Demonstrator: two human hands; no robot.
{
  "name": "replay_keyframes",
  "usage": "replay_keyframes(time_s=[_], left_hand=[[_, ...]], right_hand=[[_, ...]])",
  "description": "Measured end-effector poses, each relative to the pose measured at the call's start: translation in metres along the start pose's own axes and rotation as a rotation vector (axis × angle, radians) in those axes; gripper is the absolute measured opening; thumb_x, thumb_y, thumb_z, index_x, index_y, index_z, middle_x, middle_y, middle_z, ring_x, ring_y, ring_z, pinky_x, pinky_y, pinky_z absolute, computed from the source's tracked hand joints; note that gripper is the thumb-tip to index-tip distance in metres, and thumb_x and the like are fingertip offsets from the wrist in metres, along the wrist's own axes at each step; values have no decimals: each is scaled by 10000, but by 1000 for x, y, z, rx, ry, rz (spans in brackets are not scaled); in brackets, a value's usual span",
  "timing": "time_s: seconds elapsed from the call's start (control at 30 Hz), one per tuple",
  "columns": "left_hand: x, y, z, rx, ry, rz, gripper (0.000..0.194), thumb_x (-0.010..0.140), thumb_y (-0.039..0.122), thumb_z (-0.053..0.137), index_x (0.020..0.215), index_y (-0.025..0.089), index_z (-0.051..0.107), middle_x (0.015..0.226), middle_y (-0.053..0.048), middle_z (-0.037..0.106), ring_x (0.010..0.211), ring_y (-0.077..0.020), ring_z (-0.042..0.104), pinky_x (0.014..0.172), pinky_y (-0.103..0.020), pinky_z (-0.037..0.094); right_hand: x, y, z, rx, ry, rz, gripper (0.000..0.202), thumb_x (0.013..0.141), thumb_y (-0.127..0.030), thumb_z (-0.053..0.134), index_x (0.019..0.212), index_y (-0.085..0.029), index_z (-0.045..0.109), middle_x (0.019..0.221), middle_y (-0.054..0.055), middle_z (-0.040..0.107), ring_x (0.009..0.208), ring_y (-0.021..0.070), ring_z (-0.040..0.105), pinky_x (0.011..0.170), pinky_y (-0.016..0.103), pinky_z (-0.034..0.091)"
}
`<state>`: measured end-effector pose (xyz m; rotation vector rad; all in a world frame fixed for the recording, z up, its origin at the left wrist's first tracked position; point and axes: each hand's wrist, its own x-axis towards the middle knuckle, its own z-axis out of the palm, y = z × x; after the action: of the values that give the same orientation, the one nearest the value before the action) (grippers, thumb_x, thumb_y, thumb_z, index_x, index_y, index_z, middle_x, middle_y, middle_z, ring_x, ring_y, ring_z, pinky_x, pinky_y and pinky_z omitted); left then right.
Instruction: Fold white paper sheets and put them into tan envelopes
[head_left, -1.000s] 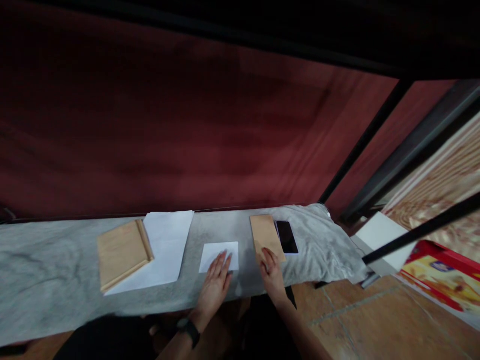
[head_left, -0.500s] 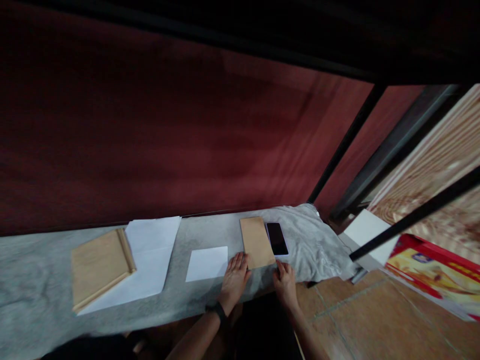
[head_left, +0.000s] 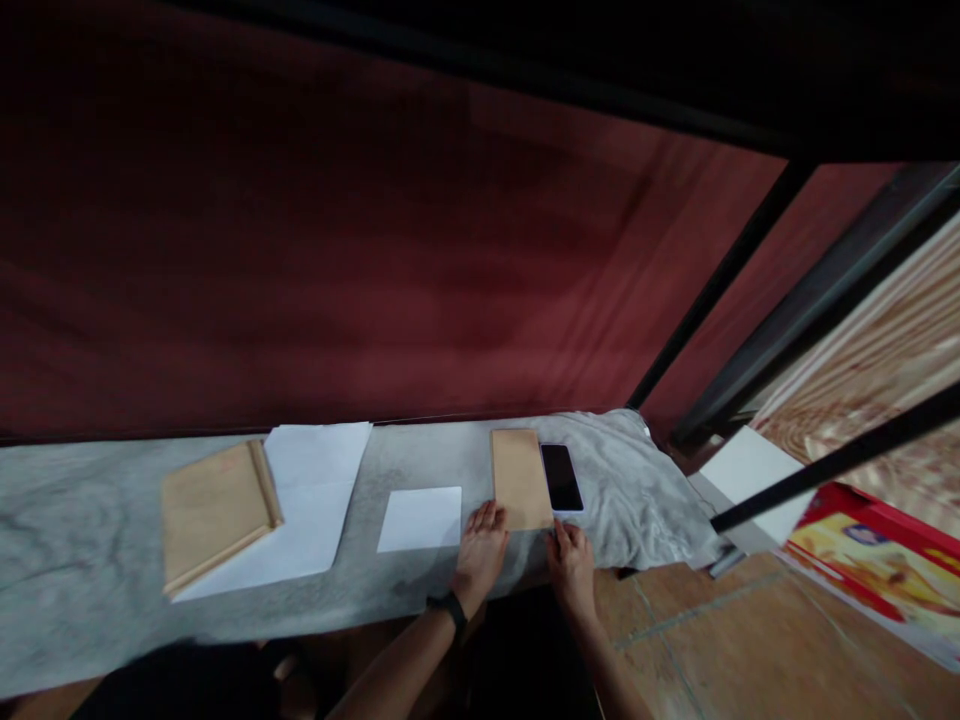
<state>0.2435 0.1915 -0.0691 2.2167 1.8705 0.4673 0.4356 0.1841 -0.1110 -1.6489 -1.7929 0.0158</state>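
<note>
A flat brown paper rectangle [head_left: 520,475] lies lengthwise on the grey cloth; I cannot tell whether it is a bag or an envelope. My left hand [head_left: 482,552], with a dark band on the wrist, rests flat at its lower left corner, fingers stretched out. At the lower right corner, my right hand [head_left: 571,560] has its fingers curled in, pinching the paper's edge. Just right of the brown paper is a dark-screened phone [head_left: 562,478]. To the left, a small white sheet [head_left: 421,519] sits apart from my left hand.
A stack of folded brown paper pieces [head_left: 217,515] overlaps large white sheets [head_left: 322,500] on the left. Grey cloth [head_left: 630,500] covers the narrow bench. Black metal bars [head_left: 720,285] rise at the right. A white box [head_left: 754,480] and a red-yellow carton [head_left: 877,560] stand beyond the bench.
The view has shifted slightly, so the things on the bench appear a little further right. Both hands stay at the brown paper's lower corners, nearly unmoved.
</note>
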Motion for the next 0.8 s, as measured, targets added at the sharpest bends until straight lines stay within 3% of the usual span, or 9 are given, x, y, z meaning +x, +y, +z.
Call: replay_keyframes(time_s=[0.2,0.5,0.7,0.8], left_hand=[[-2,7,-9,-52,40,-19,372,907,110,484,1236,197,636,1352,-86,621,1298,-253,538,1115,-437,428],[-2,8,-18,-64,31,-10,328,906,91,478,1134,221,675,1258,-57,655,1212,-223,576,1077,-410,459],[-6,9,-19,-76,48,-8,344,917,108,480,1193,217,655,1283,-72,653,1218,-232,585,1067,-416,470],[-19,-2,-18,-51,115,-4,371,944,169,485,1294,205,602,1399,-88,595,1311,-248,533,1112,-451,435]], right_hand=[[6,2,-1,16,24,-11,442,1010,-434,395,1190,-176,705,1014,142,655,926,271,601,828,419,512],[11,1,-3,39,15,7,415,990,-408,422,1144,-163,719,958,131,664,895,262,610,803,401,507],[8,-2,-12,104,38,9,416,992,-391,400,1205,-167,679,1005,146,660,960,290,611,846,457,508],[2,-13,-17,202,52,24,426,1003,-387,387,1281,-166,622,1086,168,650,1048,326,601,895,526,496]])
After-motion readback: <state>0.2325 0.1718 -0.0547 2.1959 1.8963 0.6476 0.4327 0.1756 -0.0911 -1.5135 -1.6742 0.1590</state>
